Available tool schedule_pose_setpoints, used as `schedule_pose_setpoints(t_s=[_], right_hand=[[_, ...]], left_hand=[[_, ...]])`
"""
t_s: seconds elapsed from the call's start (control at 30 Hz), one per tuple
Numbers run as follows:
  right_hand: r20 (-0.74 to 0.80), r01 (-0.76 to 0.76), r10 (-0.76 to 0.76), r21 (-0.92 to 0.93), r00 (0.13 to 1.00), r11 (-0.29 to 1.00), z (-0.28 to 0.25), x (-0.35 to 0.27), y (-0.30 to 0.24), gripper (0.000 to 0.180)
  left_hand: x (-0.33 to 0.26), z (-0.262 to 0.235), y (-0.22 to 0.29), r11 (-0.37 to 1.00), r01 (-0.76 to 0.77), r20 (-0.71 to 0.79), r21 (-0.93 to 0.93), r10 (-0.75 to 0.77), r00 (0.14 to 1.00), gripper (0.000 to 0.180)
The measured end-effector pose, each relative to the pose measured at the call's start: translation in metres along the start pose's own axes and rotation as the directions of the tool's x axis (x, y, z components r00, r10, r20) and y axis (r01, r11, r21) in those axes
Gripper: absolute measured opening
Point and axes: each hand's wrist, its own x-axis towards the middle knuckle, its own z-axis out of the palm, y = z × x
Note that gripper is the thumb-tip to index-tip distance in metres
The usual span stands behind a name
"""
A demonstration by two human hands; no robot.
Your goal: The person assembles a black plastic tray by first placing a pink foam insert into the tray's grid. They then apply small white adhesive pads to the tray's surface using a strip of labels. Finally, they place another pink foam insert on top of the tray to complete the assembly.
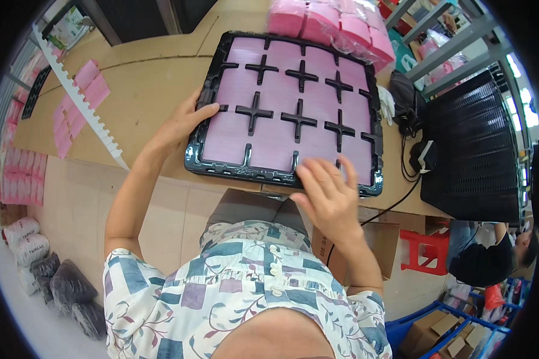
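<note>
A black plastic tray (193, 157) with cross-shaped dividers (299, 119) lies on the table in front of me. Pink sheets (229, 140) that look like thin foam fill its compartments. My left hand (178, 124) holds the tray's left side, thumb over the rim and the other fingers partly hidden along the edge. Over the near edge, right of the middle, is my right hand (332, 200), slightly blurred, with its fingers apart. Its fingertips are over the near row of pink sheets; whether they touch is hard to tell. I see nothing held in it.
Bagged pink stacks (317, 21) stand behind the tray. Loose pink pieces (81, 102) and a white notched strip (84, 105) lie left on the cardboard-covered table (150, 78). Stacked black trays (473, 149) and a cable (395, 206) are at right. A red stool (424, 251) and another person (485, 260) are beyond.
</note>
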Motion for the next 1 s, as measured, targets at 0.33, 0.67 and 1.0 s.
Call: schedule_pose_setpoints(t_s=[0.33, 0.67, 1.0], right_hand=[[-0.231, 0.138, -0.101, 0.147, 0.968, 0.980, 0.027, 0.010, 0.003, 0.031], [-0.231, 0.237, -0.207, 0.112, 0.951, 0.965, -0.026, 0.012, 0.000, 0.033], [-0.305, 0.044, -0.199, -0.450, 0.931, 0.892, -0.129, -0.011, -0.021, 0.022]], left_hand=[[-0.005, 0.006, 0.012, 0.988, -0.037, -0.201, 0.150, 0.067, 0.977, 0.064], [-0.037, 0.019, 0.059, 0.802, -0.176, -0.009, -0.570, 0.209, 0.978, 0.056], [-0.032, 0.098, 0.109, 0.682, -0.194, 0.103, -0.705, 0.369, 0.924, 0.040]])
